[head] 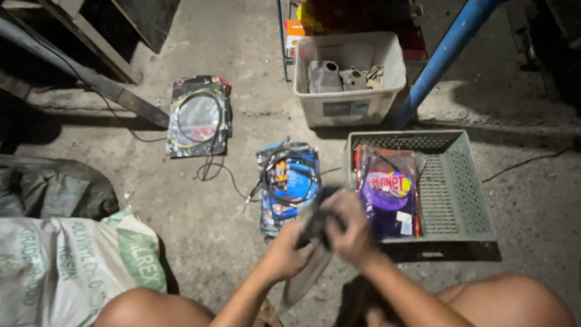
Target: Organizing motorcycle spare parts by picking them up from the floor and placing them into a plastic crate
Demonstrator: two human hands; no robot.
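Left hand point(289, 251): fingers clamped on a dark cable packet point(315, 233), just left of the grey crate point(466, 181).
Right hand point(351, 230): fingers curled tight on the same packet's top.
Crate: holds a purple packet point(387, 197).
Blue packet pile point(289, 181): left of the crate.

Floor point(242, 54): rough grey concrete, stained and dusty, with thin dark wires trailing across it.
Light: dim at the edges, brighter in the middle, hard shadows under the boxes.
Upper left: dark slanted wooden beams point(91, 72) running into shadow.
Upper right: a blue metal pole point(445, 57) leaning diagonally.
Back: a metal rack point(290, 30) holding red and yellow items, partly hidden.
Left edge: a white woven sack point(66, 266) beside a dark plastic bag point(54, 188).
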